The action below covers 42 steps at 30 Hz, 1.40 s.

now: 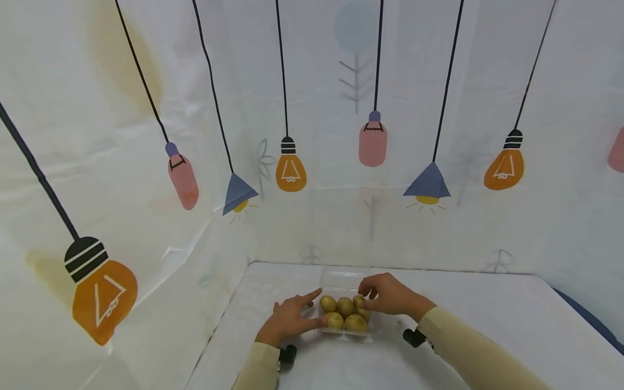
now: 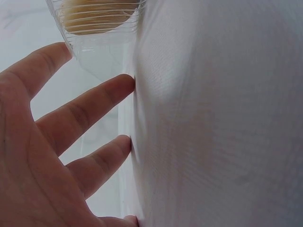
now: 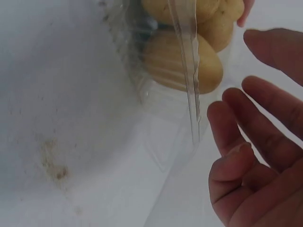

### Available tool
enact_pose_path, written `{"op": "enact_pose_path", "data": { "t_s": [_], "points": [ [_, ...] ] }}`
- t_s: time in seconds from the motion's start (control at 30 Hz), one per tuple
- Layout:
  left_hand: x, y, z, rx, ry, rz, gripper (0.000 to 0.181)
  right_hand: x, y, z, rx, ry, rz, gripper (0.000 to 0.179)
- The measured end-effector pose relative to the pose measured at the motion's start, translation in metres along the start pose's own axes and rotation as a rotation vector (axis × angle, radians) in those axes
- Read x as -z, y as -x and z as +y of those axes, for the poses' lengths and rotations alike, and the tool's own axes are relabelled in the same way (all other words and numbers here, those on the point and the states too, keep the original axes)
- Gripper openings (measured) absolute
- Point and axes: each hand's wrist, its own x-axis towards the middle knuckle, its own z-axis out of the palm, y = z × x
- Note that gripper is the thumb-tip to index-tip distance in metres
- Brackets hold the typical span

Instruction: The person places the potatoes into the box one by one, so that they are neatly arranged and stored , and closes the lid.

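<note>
Several yellow-brown potatoes (image 1: 356, 323) sit in a clear plastic box (image 1: 347, 333) whose lid (image 1: 341, 279) lies folded back on the far side. My left hand (image 1: 291, 319) is at the box's left side with its fingers spread; in the left wrist view the index fingertip (image 2: 66, 49) touches the ribbed plastic wall, and other fingertips rest on the white surface. My right hand (image 1: 394, 296) is at the right side, fingers loosely bent. The right wrist view shows nothing gripped between thumb and fingers, close to an oval potato (image 3: 208, 66) inside the box.
A white covered table (image 1: 453, 309) carries the box. White sheeting (image 1: 322, 222) printed with hanging lamps rises behind and at the left. A small brown stain (image 3: 56, 168) marks the cover near the box. Dark devices (image 1: 414, 338) are strapped at both wrists.
</note>
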Motion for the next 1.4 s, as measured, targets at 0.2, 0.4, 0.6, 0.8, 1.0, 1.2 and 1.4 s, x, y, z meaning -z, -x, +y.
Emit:
{"op": "enact_pose_path", "data": {
  "t_s": [0.2,0.4,0.6,0.8,1.0,1.2,1.4],
  "points": [
    [0.001,0.001,0.001,0.005,0.023,0.000,0.088,-0.002,0.003,0.002,-0.066,-0.026,0.128,0.023],
    [0.001,-0.001,0.005,-0.001,0.034,0.003,0.086,0.005,0.008,0.014,-0.241,-0.033,0.316,0.026],
    [0.001,-0.001,0.004,0.010,0.034,-0.005,0.088,0.001,0.011,0.030,-0.336,-0.027,0.350,0.031],
    [0.003,-0.001,0.005,0.015,0.031,-0.003,0.089,-0.007,0.009,0.040,-0.392,-0.047,0.338,0.035],
    [0.003,-0.001,0.003,0.021,0.024,0.005,0.089,-0.012,0.002,0.045,-0.426,-0.202,0.316,0.038],
    [0.002,-0.001,0.001,0.016,0.028,0.005,0.088,-0.017,0.003,0.042,-0.437,-0.299,0.343,0.040],
    [0.003,0.003,0.003,0.023,0.032,0.002,0.087,-0.027,0.008,0.040,-0.453,-0.321,0.372,0.042]
  ]
}}
